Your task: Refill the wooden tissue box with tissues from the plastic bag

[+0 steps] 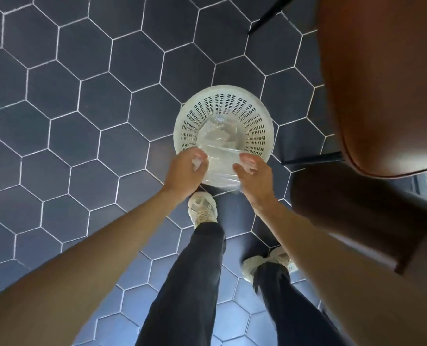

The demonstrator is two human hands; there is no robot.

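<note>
Looking straight down, a white perforated basket [223,122] is seen standing on a floor [82,108] of dark blue hexagonal tiles with white grout. A clear, crumpled plastic bag [220,166] is held over the near rim of the basket, partly above its opening and partly overhanging toward the person. The bag appears emptied and see-through, though its contents cannot be told for certain through the creased film. More clear plastic is visible lying inside the basket, at its bottom.

The bag is gripped at both ends. On the side left of the basket's centre, the left hand [186,171] is closed around one edge of the film, its grip pinching the plastic between thumb and curled fingers. On the opposite side, the right hand [253,174] is held against the other edge, its fingers bent and its thumb pressed to the plastic in a loose pinching grip.

Just nearer than the basket, two pale sneakers [202,208] and dark trouser legs [182,283] are seen on the tiles. To the right of the basket, a brown leather chair seat [382,83] on thin black legs is seen, with a brown wooden worktop [357,216] edge below it.
</note>
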